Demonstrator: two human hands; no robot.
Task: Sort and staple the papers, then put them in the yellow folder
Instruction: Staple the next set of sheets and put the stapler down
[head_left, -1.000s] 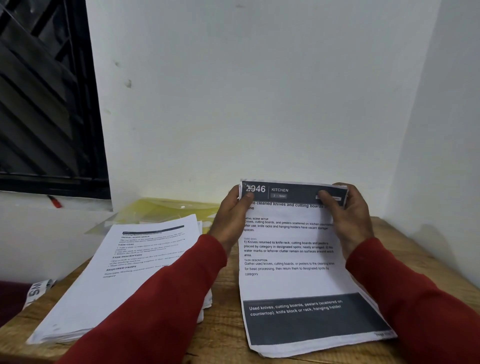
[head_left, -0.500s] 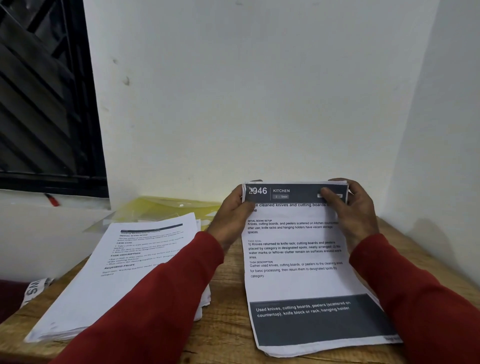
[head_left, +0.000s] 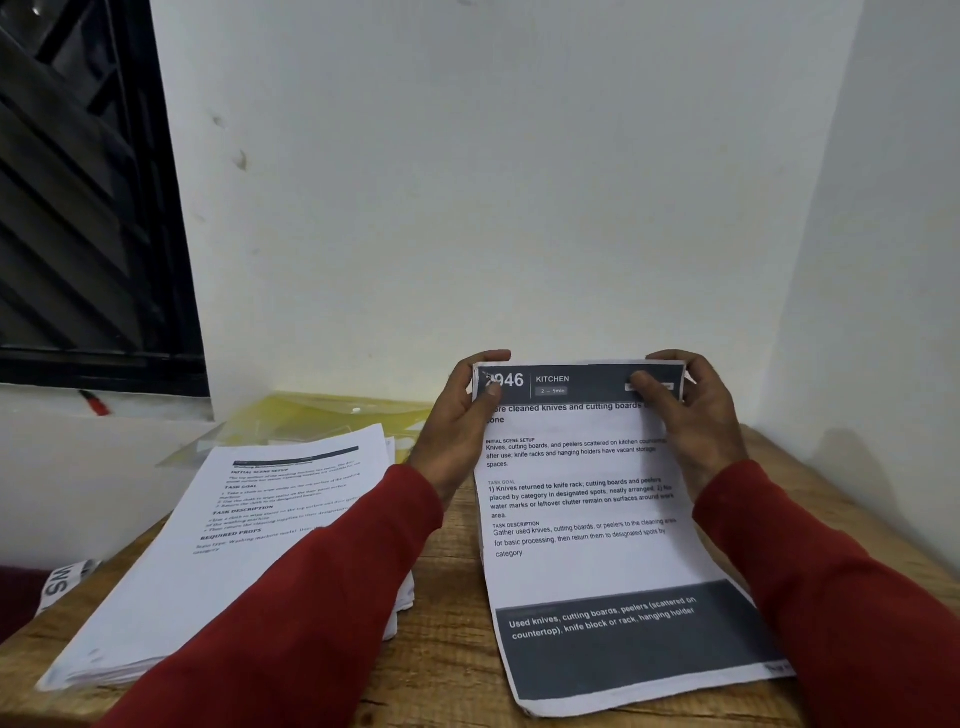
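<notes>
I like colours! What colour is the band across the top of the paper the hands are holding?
Dark grey with white lettering, on the white printed paper held by both hands; the head view shows it.

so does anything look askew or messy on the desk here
The thick stack of white printed papers on the left lies skewed on the wooden table, its near corner overhanging the edge. It half covers the translucent yellow plastic folder by the wall. Otherwise nothing stands out.

Single head cam, looking fwd and down, close over wooden table (head_left: 447, 670) (corner of white walls (head_left: 467, 208) behind)
</notes>
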